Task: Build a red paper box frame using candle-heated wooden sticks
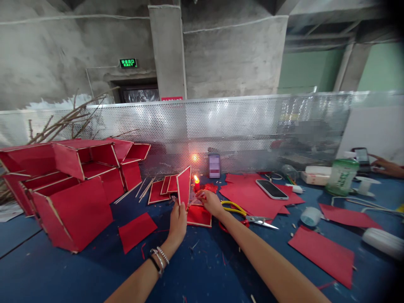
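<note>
My left hand [177,221] pinches the lower edge of an upright red paper panel [184,185] framed with thin sticks, holding it on its edge on the blue table. My right hand [211,202] is closed beside it, fingers pinched on a thin stick at the panel's base, just in front of a lit red candle [197,182]. Under both hands lies a flat red panel [198,216]. More framed red panels [164,187] lean behind the upright one.
Stacked red paper boxes [69,185] fill the left. Yellow-handled scissors [246,214], a phone [271,189] on red sheets, a tape roll [311,216], a green bottle [341,176] and loose red sheets [322,254] lie right. Another person's hand [386,166] reaches in far right. A perforated metal screen [240,130] backs the table.
</note>
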`<state>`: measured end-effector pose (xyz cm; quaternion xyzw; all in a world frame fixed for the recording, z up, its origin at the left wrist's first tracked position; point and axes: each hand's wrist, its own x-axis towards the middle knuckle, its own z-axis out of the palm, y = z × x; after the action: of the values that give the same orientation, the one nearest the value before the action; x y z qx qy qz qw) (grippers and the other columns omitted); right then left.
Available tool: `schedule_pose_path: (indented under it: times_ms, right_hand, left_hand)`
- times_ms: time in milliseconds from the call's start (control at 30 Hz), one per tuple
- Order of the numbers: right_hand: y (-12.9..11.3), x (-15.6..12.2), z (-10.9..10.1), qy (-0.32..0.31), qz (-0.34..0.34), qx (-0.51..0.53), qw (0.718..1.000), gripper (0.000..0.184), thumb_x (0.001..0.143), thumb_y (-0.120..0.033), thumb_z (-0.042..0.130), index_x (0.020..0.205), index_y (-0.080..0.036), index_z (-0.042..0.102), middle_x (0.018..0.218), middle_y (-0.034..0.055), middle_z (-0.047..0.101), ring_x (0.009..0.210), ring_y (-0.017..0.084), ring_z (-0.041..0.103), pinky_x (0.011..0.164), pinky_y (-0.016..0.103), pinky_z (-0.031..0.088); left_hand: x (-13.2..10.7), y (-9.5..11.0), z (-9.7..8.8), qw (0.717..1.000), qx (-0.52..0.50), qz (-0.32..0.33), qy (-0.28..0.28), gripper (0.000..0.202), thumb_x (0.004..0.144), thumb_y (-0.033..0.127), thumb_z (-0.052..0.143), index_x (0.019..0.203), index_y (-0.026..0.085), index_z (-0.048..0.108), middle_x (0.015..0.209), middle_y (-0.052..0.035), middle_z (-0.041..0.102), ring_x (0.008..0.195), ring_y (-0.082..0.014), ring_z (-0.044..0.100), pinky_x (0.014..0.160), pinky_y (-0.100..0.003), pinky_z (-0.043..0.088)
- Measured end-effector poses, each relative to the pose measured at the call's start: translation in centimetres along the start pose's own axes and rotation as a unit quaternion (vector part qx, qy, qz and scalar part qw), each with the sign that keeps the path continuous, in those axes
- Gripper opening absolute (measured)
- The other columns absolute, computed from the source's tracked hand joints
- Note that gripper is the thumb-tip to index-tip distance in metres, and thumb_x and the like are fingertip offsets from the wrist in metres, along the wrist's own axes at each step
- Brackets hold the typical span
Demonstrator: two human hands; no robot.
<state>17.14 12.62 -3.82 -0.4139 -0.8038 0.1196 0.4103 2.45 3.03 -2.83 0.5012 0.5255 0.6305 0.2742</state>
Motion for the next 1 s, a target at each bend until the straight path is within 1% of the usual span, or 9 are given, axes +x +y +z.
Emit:
schedule_pose_path:
  times_ms: [100,233,400,500,567,700,833,900,1000]
  right_hand:
    - [0.0,0.0,-0.1,-0.001,0.004,-0.006,1.000,0.013,0.082,-0.020,0.054,0.089,-0.023,0.065,0.091,0.0024,0.068,0.084,0.016,0.062,0.076,0.025,0.043]
    - [-0.3,-0.1,-0.3,-0.001,0.005,-0.020,1.000,0.014,0.082,-0.020,0.053,0.089,-0.023,0.065,0.091,0.0019,0.068,0.084,0.016,0.062,0.075,0.024,0.043]
    - [-0.5,-0.2,-0.5,0.006,0.003,-0.022,1.000,0.014,0.083,-0.022,0.053,0.090,-0.024,0.064,0.092,0.0014,0.069,0.085,0.017,0.063,0.075,0.024,0.043]
    - [-0.5,-0.3,-0.5,0.009,0.008,-0.019,1.000,0.014,0.082,-0.022,0.053,0.089,-0.025,0.064,0.091,0.0009,0.069,0.085,0.017,0.063,0.074,0.024,0.043]
    - [-0.5,-0.3,-0.5,0.010,0.017,-0.017,1.000,0.014,0.083,-0.023,0.052,0.090,-0.025,0.064,0.089,0.0009,0.070,0.084,0.017,0.064,0.073,0.024,0.043]
    - [-0.4,-0.2,-0.5,0.013,0.037,-0.012,0.999,0.015,0.082,-0.023,0.052,0.090,-0.025,0.064,0.086,0.0016,0.070,0.081,0.017,0.064,0.071,0.024,0.043]
    - [0.0,-0.1,-0.4,0.010,0.038,0.034,0.999,0.016,0.082,-0.020,0.051,0.090,-0.023,0.064,0.082,0.0016,0.070,0.076,0.016,0.064,0.068,0.024,0.043]
    - [0.4,0.0,-0.2,0.015,0.039,0.065,0.997,0.016,0.082,-0.018,0.050,0.091,-0.022,0.063,0.080,0.0010,0.070,0.073,0.015,0.064,0.066,0.024,0.044]
    - [0.9,0.2,0.0,0.035,0.050,0.096,0.994,0.016,0.082,-0.019,0.049,0.090,-0.021,0.063,0.081,0.0006,0.069,0.067,0.013,0.063,0.063,0.024,0.044]
  left_hand:
    - [0.0,0.0,0.0,1.000,0.008,-0.003,-0.005,0.046,0.088,0.029,0.039,0.129,0.012,0.047,0.135,-0.0129,0.049,0.123,-0.0206,0.046,0.103,-0.033,0.034]
    - [0.0,0.0,0.0,1.000,0.004,-0.001,-0.001,0.045,0.087,0.029,0.040,0.128,0.013,0.048,0.135,-0.0126,0.048,0.122,-0.0214,0.047,0.097,-0.031,0.041]
    - [-0.1,0.4,-0.1,1.000,-0.004,0.002,-0.012,0.042,0.086,0.030,0.040,0.123,0.013,0.052,0.121,-0.0116,0.060,0.112,-0.0215,0.055,0.091,-0.031,0.045]
    - [-0.2,0.6,-0.1,1.000,-0.003,-0.004,-0.017,0.044,0.087,0.029,0.037,0.125,0.011,0.050,0.123,-0.0139,0.058,0.109,-0.0211,0.057,0.090,-0.031,0.046]
    - [-0.2,0.7,0.0,1.000,-0.001,-0.005,-0.014,0.044,0.087,0.029,0.037,0.126,0.010,0.049,0.127,-0.0150,0.055,0.112,-0.0213,0.055,0.090,-0.031,0.046]
    - [-0.3,0.7,0.0,1.000,-0.003,-0.001,-0.012,0.044,0.087,0.029,0.038,0.126,0.012,0.050,0.128,-0.0144,0.055,0.114,-0.0212,0.054,0.090,-0.030,0.045]
    - [-0.3,0.6,0.0,1.000,-0.001,-0.006,-0.012,0.042,0.087,0.030,0.038,0.124,0.013,0.050,0.125,-0.0139,0.057,0.113,-0.0210,0.054,0.093,-0.032,0.043]
    - [-0.2,0.5,-0.1,1.000,0.002,-0.001,-0.017,0.041,0.088,0.030,0.037,0.122,0.013,0.052,0.122,-0.0130,0.058,0.115,-0.0206,0.052,0.097,-0.033,0.040]
    - [-0.1,0.4,-0.1,1.000,0.010,0.019,-0.008,0.039,0.088,0.030,0.038,0.118,0.014,0.054,0.125,-0.0119,0.057,0.119,-0.0199,0.049,0.103,-0.033,0.034]
